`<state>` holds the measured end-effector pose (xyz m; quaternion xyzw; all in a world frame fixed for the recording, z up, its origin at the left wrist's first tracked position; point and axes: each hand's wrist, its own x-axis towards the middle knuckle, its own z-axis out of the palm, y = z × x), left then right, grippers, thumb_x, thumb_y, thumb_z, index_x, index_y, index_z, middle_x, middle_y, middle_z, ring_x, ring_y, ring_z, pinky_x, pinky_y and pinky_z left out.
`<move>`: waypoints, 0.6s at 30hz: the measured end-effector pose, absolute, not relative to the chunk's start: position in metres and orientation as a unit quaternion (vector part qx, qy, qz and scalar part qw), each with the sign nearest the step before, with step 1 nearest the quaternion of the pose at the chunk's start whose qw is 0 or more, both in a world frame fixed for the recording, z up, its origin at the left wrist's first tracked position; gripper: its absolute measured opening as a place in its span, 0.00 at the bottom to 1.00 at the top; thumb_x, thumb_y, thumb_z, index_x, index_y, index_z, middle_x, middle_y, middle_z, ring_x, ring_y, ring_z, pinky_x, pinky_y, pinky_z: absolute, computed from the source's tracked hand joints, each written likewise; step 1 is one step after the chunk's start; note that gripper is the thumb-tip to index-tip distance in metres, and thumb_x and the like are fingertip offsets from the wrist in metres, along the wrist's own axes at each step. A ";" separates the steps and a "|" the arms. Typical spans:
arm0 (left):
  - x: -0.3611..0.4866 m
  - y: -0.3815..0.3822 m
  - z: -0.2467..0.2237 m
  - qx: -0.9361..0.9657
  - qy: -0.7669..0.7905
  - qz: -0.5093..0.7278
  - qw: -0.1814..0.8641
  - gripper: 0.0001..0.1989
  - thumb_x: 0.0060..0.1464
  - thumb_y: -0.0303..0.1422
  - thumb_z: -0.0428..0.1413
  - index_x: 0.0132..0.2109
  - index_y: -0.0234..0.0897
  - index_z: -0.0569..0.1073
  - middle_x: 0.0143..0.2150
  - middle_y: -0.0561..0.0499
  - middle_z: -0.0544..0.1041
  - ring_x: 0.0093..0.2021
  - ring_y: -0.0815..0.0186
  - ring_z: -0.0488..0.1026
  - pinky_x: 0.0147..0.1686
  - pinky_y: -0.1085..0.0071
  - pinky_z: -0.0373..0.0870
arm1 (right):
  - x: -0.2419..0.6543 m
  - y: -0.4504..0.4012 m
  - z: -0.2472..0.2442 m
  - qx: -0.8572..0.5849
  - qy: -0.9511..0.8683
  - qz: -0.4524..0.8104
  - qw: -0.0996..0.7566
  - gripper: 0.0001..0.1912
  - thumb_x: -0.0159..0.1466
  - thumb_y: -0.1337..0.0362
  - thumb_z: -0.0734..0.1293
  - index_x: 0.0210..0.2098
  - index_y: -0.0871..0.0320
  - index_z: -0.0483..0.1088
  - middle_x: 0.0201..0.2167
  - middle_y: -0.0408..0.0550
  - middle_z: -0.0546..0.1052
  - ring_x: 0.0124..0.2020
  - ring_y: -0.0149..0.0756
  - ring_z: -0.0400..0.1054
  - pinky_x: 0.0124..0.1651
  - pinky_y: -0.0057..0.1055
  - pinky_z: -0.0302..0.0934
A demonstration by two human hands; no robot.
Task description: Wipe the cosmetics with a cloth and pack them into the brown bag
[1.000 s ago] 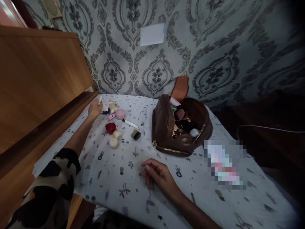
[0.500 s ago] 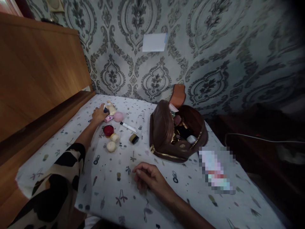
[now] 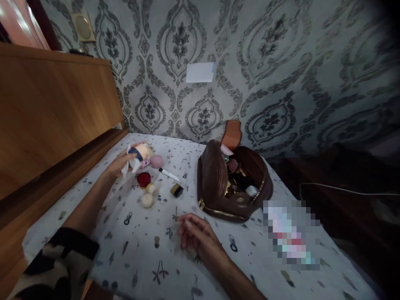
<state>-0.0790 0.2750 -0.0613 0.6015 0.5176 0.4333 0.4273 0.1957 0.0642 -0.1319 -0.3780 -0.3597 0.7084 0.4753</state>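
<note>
At the far left of the cloth, my left hand [image 3: 120, 162] is closed on a dark blue and peach item [image 3: 137, 151] with white, crumpled, tissue-like material [image 3: 133, 166] hanging from it; its exact kind is unclear. Beside it are a pale pink rounded item [image 3: 156, 161] and a partly hidden pink tube [image 3: 145, 163]. Closer to me lie a red round container [image 3: 144, 179], two cream round pieces [image 3: 147, 200], a white pen-like stick [image 3: 170, 174] and a small dark-and-olive jar [image 3: 176, 190]. My right hand [image 3: 198, 235] hovers low over the cloth, fingers loosely bent, holding nothing.
A brown zip bag [image 3: 212, 179] stands unzipped right of centre with several small items inside. An orange-brown flap-like piece [image 3: 231, 134] is behind it. A blurred-out item [image 3: 289, 233] lies at right. A wooden cabinet [image 3: 56, 112] borders the left; patterned wall [image 3: 175, 100] behind.
My left hand has lifted the dark blue item and drawn slightly down and toward me, bringing white material into view. My right hand is nearly unmoved. The view has tilted up a little.
</note>
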 end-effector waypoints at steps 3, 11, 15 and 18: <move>-0.057 0.223 -0.045 0.678 0.385 0.275 0.563 0.32 0.41 0.41 0.63 0.56 0.39 0.73 0.34 0.46 0.79 0.29 0.59 0.76 0.23 0.72 0.71 | 0.197 0.063 -0.127 -0.355 -0.335 0.711 0.507 0.28 0.57 0.48 0.73 0.51 0.56 0.70 0.40 0.49 0.76 0.25 0.28 0.70 0.25 0.25 0.61; 0.014 0.164 -0.046 0.780 0.244 0.089 0.570 0.22 0.47 0.38 0.64 0.50 0.40 0.77 0.47 0.47 0.79 0.48 0.54 0.76 0.45 0.67 0.73 | 0.194 0.057 -0.125 -0.299 -0.315 0.744 0.507 0.35 0.52 0.53 0.78 0.56 0.51 0.66 0.42 0.45 0.76 0.32 0.32 0.75 0.31 0.26 0.68; 0.012 0.156 -0.054 0.806 0.352 0.235 0.413 0.19 0.53 0.43 0.59 0.50 0.39 0.76 0.42 0.49 0.79 0.40 0.60 0.75 0.39 0.70 0.70 | 0.196 0.059 -0.125 -0.294 -0.278 0.726 0.557 0.33 0.53 0.54 0.77 0.54 0.52 0.65 0.43 0.46 0.76 0.33 0.32 0.76 0.33 0.25 0.68; 0.019 0.134 -0.052 0.769 0.422 0.392 0.278 0.14 0.62 0.42 0.50 0.42 0.39 0.76 0.31 0.51 0.75 0.31 0.65 0.71 0.32 0.71 0.67 | 0.196 0.060 -0.123 -0.309 -0.284 0.703 0.574 0.34 0.53 0.55 0.77 0.55 0.52 0.64 0.43 0.46 0.76 0.34 0.32 0.76 0.32 0.25 0.67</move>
